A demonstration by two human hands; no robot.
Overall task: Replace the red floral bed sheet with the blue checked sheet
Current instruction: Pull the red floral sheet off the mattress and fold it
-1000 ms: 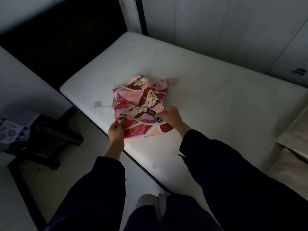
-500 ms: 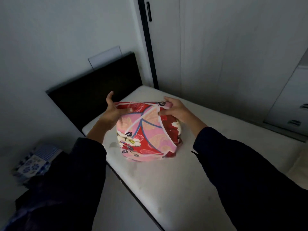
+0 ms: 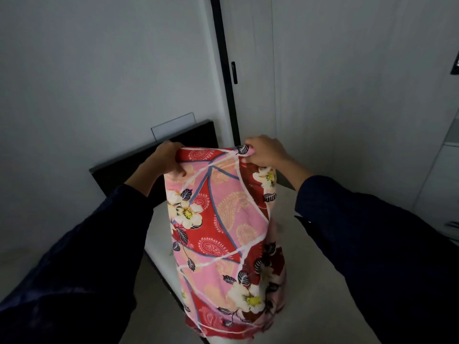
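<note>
- Most of what lies below is bare mattress (image 3: 310, 281), with a dark headboard (image 3: 119, 175) behind it. Where's the sheet?
- The red floral sheet (image 3: 223, 232) hangs in the air over the mattress's near edge, folded into one long panel. Its bottom end reaches down to the mattress, but I can't tell whether it rests there.
- Who has it?
- The left hand (image 3: 165, 156) is on one top corner and the right hand (image 3: 264, 151) on the other. The fingers (image 3: 244, 160) are curled over the top hem, pinching the cloth at each corner.
- Heavy?
- I'd say not. It looks thin and limp, drooping straight down with no shape of its own. The folded layers may slide apart, so the top corners are the place to hold it, with every layer inside the pinch. I can't see the blue checked sheet from here.
</note>
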